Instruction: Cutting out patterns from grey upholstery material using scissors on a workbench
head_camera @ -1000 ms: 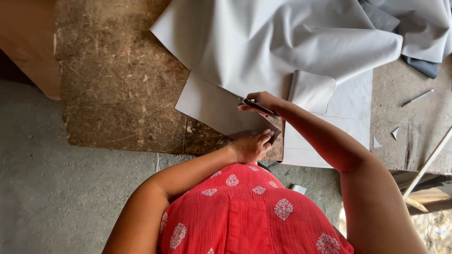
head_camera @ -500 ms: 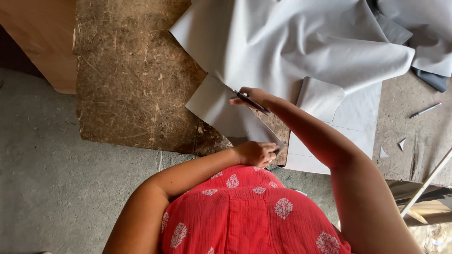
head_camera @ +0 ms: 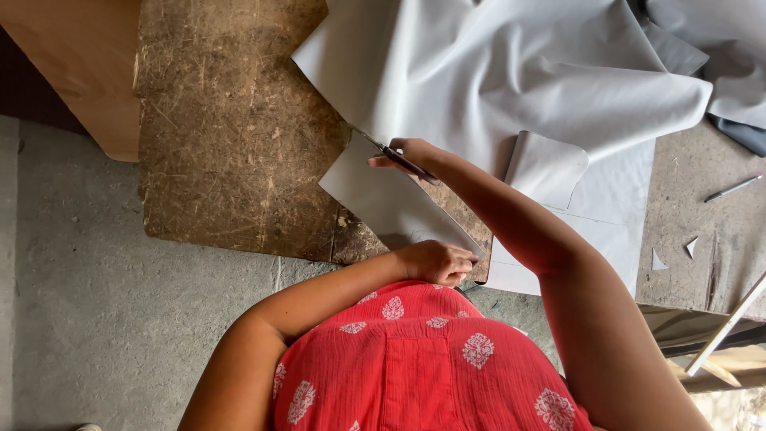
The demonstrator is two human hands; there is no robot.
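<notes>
The right hand [head_camera: 411, 156] holds scissors [head_camera: 391, 152], its grip closed around the handles, the blades pointing up-left into the edge of a grey sheet [head_camera: 511, 80]. The scissors sit where a cut flap [head_camera: 391, 199] of the same sheet parts from the main spread. The left hand [head_camera: 437, 262] lies near the body, its grip closed on the flap's lower corner at the near edge of the surface.

The sheet covers the upper right of a scarred brown board [head_camera: 231, 144] and folds over itself, with one curled piece [head_camera: 546, 168] standing up just beside the right forearm. A flat pale panel [head_camera: 606, 215] lies under the forearm, reaching to the near edge. No containers, packages or labels show.

To the right, the grey surface [head_camera: 686, 199] carries a pen [head_camera: 732, 188] and two small triangular offcuts [head_camera: 659, 261], apart from the sheet. A tan wooden plank [head_camera: 80, 64] lies at upper left beside the board. A pale stick [head_camera: 730, 323] leans at lower right. The floor [head_camera: 96, 319] is grey concrete. The person wears a red top [head_camera: 423, 359] with white motifs.
</notes>
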